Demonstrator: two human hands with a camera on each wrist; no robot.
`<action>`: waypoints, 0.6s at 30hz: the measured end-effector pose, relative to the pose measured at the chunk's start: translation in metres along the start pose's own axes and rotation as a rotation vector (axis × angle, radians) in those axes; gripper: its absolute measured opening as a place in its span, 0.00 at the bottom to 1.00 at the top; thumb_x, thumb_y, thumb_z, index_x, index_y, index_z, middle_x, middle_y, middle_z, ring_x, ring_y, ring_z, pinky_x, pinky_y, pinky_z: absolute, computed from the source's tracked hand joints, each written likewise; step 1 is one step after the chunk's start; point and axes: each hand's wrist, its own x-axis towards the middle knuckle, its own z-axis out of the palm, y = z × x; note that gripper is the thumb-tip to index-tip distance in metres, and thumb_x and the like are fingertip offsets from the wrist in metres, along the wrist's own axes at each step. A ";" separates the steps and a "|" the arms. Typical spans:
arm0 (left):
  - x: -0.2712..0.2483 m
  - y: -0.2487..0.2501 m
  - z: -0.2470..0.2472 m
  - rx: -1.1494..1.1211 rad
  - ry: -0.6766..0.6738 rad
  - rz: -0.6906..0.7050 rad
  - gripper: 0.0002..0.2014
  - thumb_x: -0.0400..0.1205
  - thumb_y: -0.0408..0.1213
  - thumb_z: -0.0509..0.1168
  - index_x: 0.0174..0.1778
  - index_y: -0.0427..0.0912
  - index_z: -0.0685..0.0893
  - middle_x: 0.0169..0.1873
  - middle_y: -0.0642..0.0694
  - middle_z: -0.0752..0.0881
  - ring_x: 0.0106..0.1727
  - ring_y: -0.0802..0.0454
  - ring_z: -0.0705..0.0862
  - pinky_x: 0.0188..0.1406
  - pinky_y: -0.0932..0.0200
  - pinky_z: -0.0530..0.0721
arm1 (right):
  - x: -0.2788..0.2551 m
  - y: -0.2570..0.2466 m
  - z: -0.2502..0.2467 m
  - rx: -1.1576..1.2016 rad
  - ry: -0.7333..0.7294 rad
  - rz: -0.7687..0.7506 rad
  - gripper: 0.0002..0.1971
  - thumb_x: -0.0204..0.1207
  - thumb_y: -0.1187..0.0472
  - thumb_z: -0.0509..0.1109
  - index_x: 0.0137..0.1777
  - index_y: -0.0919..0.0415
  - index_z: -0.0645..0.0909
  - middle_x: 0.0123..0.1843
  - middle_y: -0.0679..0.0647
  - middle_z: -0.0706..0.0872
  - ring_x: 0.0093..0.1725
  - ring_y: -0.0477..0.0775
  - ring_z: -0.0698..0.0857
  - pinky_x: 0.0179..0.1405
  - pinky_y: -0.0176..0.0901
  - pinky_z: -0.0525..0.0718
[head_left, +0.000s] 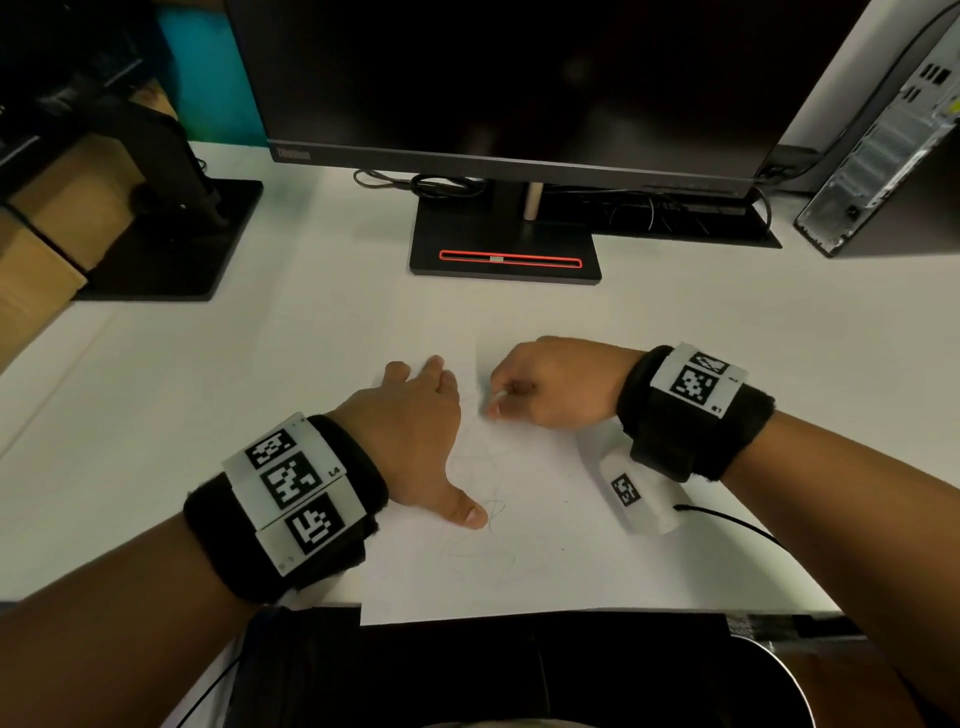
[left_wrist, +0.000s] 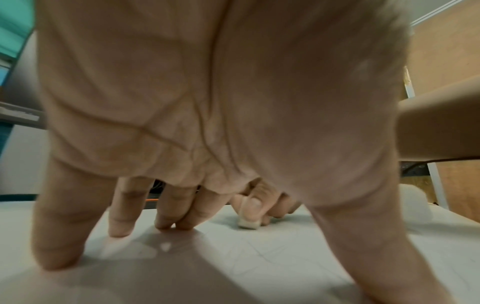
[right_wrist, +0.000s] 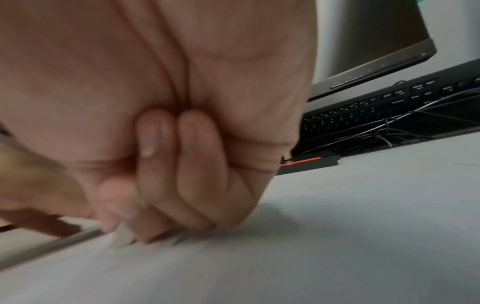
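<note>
In the head view, a white sheet of paper (head_left: 545, 545) lay on the near part of the pale desk (head_left: 208, 389), and its near edge reached the edge of the desk. Faint pencil lines (head_left: 483, 525) were on the sheet. The left hand (head_left: 410, 431) rested flat on the left part of the sheet, with the fingers straight and the thumb spread toward the near side. The right hand (head_left: 556, 384) was just to the right of it, near the far edge of the sheet. Its fingers were curled and it pinched a small white eraser (head_left: 500, 397) between thumb and forefinger. Far behind stood a dark monitor (head_left: 493, 78) on its stand (head_left: 506, 254), with a computer tower (head_left: 883, 156) at the far right.

In the left wrist view, the left hand's fingers (left_wrist: 119, 222) were spread a little and their tips pressed on the paper (left_wrist: 285, 257). Beyond them, the eraser (left_wrist: 248, 223) touched the sheet with its lower end, and the right hand (left_wrist: 265, 201) held it from above.

In the right wrist view, which was blurred, the right hand (right_wrist: 155, 82) had two fingers folded into the palm. The eraser (right_wrist: 123, 236) showed below the fingertips, on the paper (right_wrist: 259, 267). A black keyboard (right_wrist: 376, 107) lay far to the right, under the monitor (right_wrist: 376, 41).
</note>
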 end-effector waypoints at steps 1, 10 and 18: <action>0.000 0.000 0.000 0.006 -0.001 -0.002 0.70 0.65 0.76 0.70 0.87 0.36 0.38 0.88 0.41 0.37 0.87 0.36 0.42 0.80 0.38 0.67 | -0.004 -0.001 0.001 0.006 -0.041 -0.006 0.21 0.86 0.44 0.63 0.41 0.61 0.82 0.36 0.52 0.82 0.37 0.52 0.79 0.44 0.49 0.80; 0.001 -0.002 0.001 -0.007 0.002 -0.007 0.70 0.65 0.76 0.71 0.88 0.39 0.37 0.88 0.42 0.36 0.88 0.37 0.41 0.81 0.38 0.66 | -0.017 -0.001 0.012 0.027 -0.031 -0.032 0.19 0.86 0.45 0.63 0.41 0.58 0.82 0.36 0.49 0.84 0.39 0.52 0.81 0.42 0.46 0.79; 0.001 -0.002 0.004 -0.013 -0.003 0.018 0.66 0.67 0.75 0.70 0.87 0.53 0.33 0.87 0.42 0.34 0.87 0.36 0.38 0.80 0.36 0.65 | -0.022 -0.004 0.018 0.040 -0.007 -0.042 0.19 0.87 0.47 0.63 0.35 0.55 0.77 0.33 0.48 0.80 0.35 0.49 0.78 0.39 0.43 0.74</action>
